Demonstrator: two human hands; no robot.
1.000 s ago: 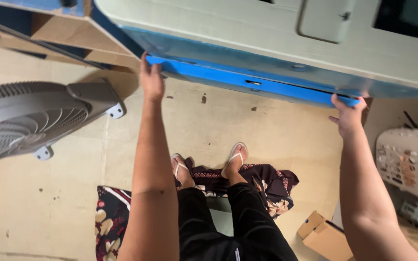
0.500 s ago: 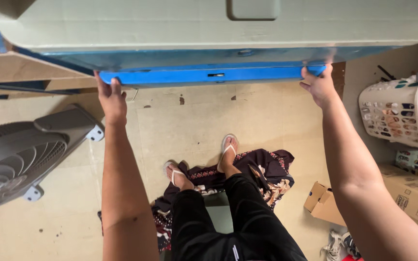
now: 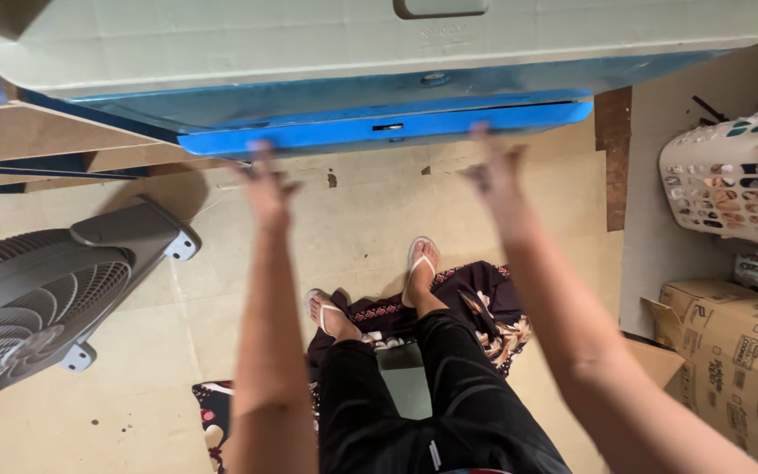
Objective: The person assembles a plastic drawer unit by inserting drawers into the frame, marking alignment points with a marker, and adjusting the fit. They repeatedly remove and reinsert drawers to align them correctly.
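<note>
Two hands are up in the head view, both blurred and spread open. The left hand (image 3: 267, 183) hangs just below the blue panel edge (image 3: 379, 128), fingers splayed, holding nothing; whether a fingertip touches the blue strip I cannot tell through the blur. The right hand (image 3: 495, 171) is likewise open, fingers fanned, its tips right at the lower rim of that blue edge near its right end, gripping nothing. The hands are well apart, one under each end of the strip.

That blue edge runs across the top of the view beneath a big pale grey-green casing (image 3: 309, 44), tilted slightly, with a small dark slot at its middle.

Below, the person's legs in black trousers (image 3: 432, 395) and feet in white flip-flops (image 3: 420, 263) stand on a dark patterned cloth (image 3: 493, 303) on the beige floor (image 3: 221, 290). A grey floor fan (image 3: 37, 303) lies off to the left. On the right, a white laundry basket (image 3: 717, 189) sits above a brown cardboard box (image 3: 739, 360).
</note>
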